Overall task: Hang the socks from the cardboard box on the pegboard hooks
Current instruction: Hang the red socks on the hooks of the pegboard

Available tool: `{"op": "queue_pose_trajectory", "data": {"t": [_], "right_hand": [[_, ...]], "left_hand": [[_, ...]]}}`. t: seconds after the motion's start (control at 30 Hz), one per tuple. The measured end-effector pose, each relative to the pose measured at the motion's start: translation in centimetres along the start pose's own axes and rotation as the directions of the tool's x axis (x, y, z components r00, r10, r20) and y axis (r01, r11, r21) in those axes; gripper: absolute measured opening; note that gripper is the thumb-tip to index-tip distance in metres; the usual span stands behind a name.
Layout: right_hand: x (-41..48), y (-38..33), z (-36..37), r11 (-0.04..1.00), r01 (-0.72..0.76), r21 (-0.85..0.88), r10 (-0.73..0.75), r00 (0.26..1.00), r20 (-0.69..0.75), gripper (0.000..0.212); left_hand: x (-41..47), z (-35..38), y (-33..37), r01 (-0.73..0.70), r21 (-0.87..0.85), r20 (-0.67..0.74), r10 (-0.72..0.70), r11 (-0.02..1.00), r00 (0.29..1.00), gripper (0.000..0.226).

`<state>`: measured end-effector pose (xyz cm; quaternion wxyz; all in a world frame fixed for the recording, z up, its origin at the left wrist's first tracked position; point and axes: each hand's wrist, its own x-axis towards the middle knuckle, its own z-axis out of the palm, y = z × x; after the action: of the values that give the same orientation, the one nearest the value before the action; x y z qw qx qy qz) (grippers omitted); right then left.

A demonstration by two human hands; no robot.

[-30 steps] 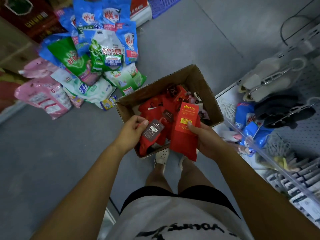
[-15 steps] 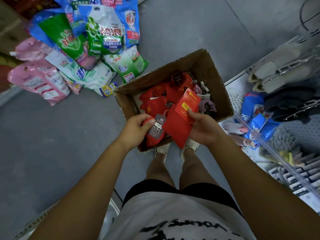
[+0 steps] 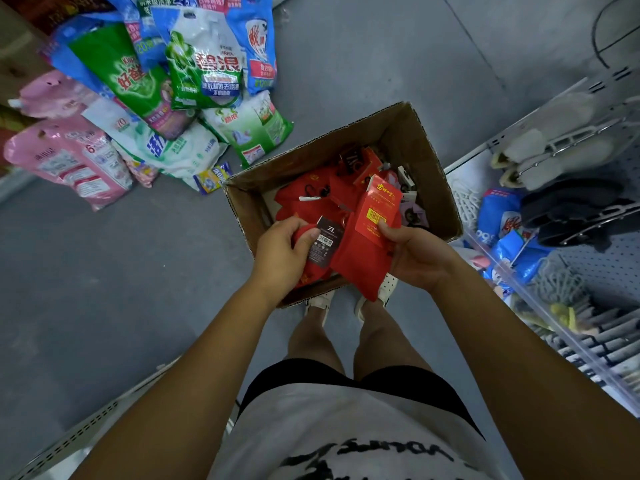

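Note:
An open cardboard box (image 3: pixel 429 157) stands on the grey floor in front of my feet, holding several red sock packs (image 3: pixel 304 199). My left hand (image 3: pixel 282 252) grips a red sock pair with a dark label (image 3: pixel 323 242) over the box's near edge. My right hand (image 3: pixel 415 258) holds a red sock pair with a red card label (image 3: pixel 367 244), thumb pressed on the card by its yellow barcode. The two pairs overlap between my hands. The pegboard (image 3: pixel 616 271) lies at the right edge, with pale slippers (image 3: pixel 550 140) and dark slippers (image 3: pixel 575 216) hanging from its hooks.
A heap of detergent bags (image 3: pixel 156 98) in green, blue and pink covers the floor at upper left. A shelf bin with blue packets (image 3: pixel 509 233) and a clear divider runs along the right. A perforated shelf edge (image 3: pixel 69 441) sits at lower left.
The view has tilted so the box sits a little lower in view. Both hands have stayed over the box's near edge, still holding their sock pairs, which now overlap more closely.

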<state>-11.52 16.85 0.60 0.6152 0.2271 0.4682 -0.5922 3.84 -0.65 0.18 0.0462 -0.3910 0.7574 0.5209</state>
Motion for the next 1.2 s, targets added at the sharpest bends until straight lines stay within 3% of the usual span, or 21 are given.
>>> {"op": "queue_pose_trajectory", "data": {"t": [0.3, 0.53, 0.83, 1.03, 1.2], "right_hand": [[-0.5, -0.4, 0.6, 0.999, 0.032, -0.039, -0.032, 0.999, 0.008, 0.031], [-1.8, -0.1, 0.2, 0.992, 0.113, -0.054, -0.114, 0.993, -0.013, 0.028], [-3.8, -0.3, -1.1, 0.969, 0.183, -0.163, -0.209, 0.965, -0.16, 0.025], [-6.7, -1.2, 1.8, 0.923, 0.302, -0.238, -0.335, 0.936, -0.108, 0.032], [-11.9, -2.5, 5.4, 0.858, 0.439, -0.265, -0.45, 0.893, 0.024, 0.04]], "left_hand": [[-0.1, 0.0, 0.9, -0.048, 0.025, -0.05, 0.05, 0.999, 0.997, 0.015], [-0.2, -0.7, 2.5, -0.011, -0.209, -0.091, -0.009, 0.978, 0.996, 0.014], [-1.4, -2.1, 3.5, 0.021, -0.285, -0.07, -0.043, 0.958, 0.997, 0.018], [-3.5, -3.6, 6.6, -0.025, -0.425, -0.04, 0.009, 0.905, 0.999, 0.015], [-5.3, -5.3, 11.1, -0.072, -0.572, -0.031, 0.066, 0.817, 0.997, 0.015]]}}
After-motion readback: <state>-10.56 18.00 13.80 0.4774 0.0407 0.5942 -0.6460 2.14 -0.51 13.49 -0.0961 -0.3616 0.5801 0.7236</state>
